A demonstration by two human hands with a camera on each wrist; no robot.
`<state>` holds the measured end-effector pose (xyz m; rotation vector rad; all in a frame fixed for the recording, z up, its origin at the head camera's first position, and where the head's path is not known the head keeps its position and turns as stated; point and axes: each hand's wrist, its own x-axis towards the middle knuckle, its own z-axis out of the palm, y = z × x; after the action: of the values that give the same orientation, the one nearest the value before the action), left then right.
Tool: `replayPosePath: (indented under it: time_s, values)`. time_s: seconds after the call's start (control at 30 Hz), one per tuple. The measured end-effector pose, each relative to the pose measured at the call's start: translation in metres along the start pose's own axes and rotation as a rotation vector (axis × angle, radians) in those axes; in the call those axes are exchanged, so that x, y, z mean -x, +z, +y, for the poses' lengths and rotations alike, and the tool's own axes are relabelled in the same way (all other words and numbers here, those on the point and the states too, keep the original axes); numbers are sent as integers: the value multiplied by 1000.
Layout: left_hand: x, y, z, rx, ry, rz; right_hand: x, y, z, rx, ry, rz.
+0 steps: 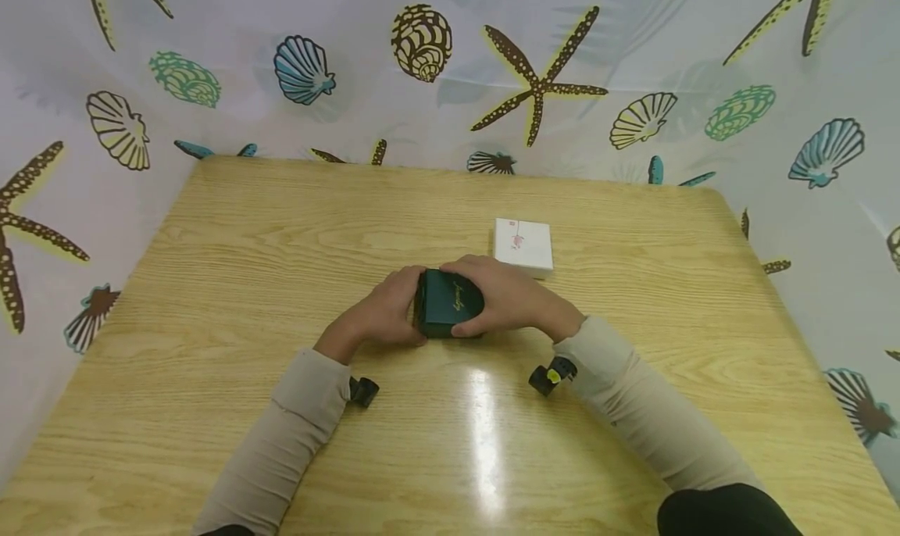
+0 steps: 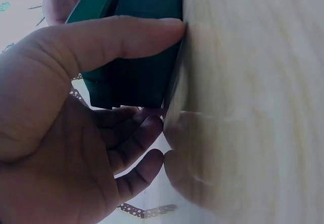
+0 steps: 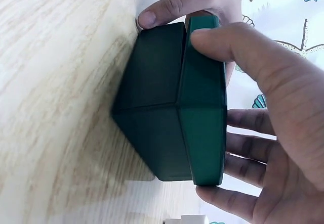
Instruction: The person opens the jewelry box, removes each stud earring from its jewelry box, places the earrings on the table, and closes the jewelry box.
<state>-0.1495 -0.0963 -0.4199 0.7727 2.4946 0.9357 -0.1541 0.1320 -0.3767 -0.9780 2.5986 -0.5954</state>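
A dark green box with gold lettering on its lid stands on the wooden table between both hands. The left hand grips its left end low down; in the left wrist view the thumb of that hand lies along the box near the tabletop. Around the lid's right part curls the right hand, thumb on the near side and fingers on the far side. In the right wrist view, the right hand holds the lid, and a narrow gap shows between lid and base at one end.
Behind the right hand, a flat white box with a small red print lies on the table. A cloth printed with shells and starfish hangs around the table's back and sides.
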Motion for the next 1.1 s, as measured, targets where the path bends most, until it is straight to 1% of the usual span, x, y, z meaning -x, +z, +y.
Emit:
replayPosePath:
  time_s: [0.2, 0.33, 0.53, 0.67, 0.87, 1.0, 1.1]
  values:
    - [-1, -1, -2, 37, -1, 3, 0, -6, 1, -5, 8, -12]
    - [-1, -1, -3, 58, 2, 5, -2, -14, 1, 9, 12, -13]
    - [-2, -2, -2, 79, 37, 18, -9, -27, 0, 31, 13, 13]
    - [-3, -2, -2, 77, 62, 23, -15, -31, 2, 28, 16, 21]
    - [-2, -2, -3, 77, 38, 9, -28, -37, 9, 38, 35, 27]
    - [-1, -3, -2, 96, 27, -8, -38, -41, 16, 45, 55, 28]
    - [0, -4, -1, 101, -3, -22, -45, -43, 24, 47, 78, 32]
